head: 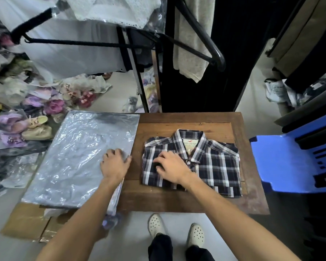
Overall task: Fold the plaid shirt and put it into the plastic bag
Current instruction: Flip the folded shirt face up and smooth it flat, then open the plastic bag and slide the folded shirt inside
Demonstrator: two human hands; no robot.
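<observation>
The folded dark-blue-and-white plaid cotton shirt [192, 162] lies on the brown wooden table [177, 202]. The right hand [170, 167] rests flat on it, fingers spread, gripping nothing. At nine o'clock, the left hand [115, 163] presses the clear crinkly plastic bag [77, 157], fingers curled at its edge; whether they pinch it, I cannot tell. Best to open the bag wide, then slide the shirt in flat.

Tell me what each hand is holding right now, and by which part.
Neither hand clearly grips anything. The left hand rests on the plastic bag at its right edge; the right hand lies flat on the folded plaid shirt, left of the buttons.
</observation>
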